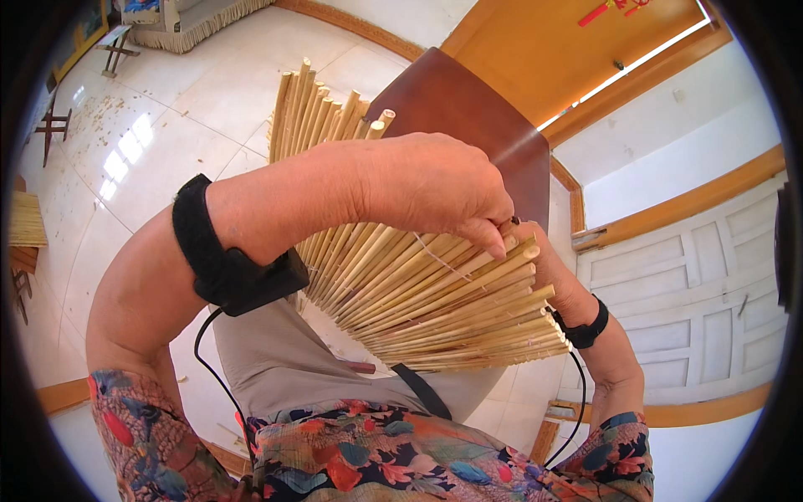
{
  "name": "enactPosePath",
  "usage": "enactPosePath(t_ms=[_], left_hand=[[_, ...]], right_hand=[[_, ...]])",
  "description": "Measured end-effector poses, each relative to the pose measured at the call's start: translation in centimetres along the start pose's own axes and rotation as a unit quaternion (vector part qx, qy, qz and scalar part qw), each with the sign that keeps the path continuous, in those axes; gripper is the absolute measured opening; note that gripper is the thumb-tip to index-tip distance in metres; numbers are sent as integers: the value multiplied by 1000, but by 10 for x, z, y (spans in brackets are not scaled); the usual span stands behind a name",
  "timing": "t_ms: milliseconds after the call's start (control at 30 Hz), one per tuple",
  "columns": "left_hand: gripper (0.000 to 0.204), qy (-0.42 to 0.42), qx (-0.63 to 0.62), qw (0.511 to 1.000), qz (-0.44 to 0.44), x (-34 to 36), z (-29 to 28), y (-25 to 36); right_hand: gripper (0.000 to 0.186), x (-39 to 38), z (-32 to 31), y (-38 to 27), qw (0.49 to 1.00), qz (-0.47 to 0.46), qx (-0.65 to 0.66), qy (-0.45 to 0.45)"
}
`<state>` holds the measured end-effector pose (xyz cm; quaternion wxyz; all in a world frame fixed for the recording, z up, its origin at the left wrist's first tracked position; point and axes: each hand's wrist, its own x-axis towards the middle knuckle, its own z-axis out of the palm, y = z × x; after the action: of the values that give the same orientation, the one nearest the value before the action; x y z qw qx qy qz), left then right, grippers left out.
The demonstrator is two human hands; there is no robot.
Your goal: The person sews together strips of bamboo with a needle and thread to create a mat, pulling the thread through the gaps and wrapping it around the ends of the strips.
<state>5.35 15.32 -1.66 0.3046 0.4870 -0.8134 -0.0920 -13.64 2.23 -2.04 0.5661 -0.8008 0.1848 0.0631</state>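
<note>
Head view: left hand [439, 188] pinching thread [435, 255] atop fanned reed mat [418, 293]; right hand [548, 272] mostly hidden behind, grip indiscernible.

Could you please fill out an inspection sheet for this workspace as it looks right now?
Surface: no table; the work rests over the person's lap, above a pale tiled floor.
Job's things: fan of straw stalks bound side by side with thin string.
Clutter: straw scraps on the floor; straw bundle at far left.
Hands: left hand lies across the stalks, fingers pinching at their edge; right hand is mostly hidden behind the stalks.
Cables: black wrist bands with black cables on both arms.
Surroundings: brown chair back, orange door, white panelled door.
</note>
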Motion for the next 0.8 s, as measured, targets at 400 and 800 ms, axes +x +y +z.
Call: enactPosePath(t_ms=[400, 800], left_hand=[[32, 12, 24, 999, 44, -9, -3, 13], [36, 12, 66, 996, 54, -22, 13, 26]], right_hand=[[22, 1, -1, 0, 940, -185, -283, -47], [34, -13, 21, -10, 942, -171, -281, -65]])
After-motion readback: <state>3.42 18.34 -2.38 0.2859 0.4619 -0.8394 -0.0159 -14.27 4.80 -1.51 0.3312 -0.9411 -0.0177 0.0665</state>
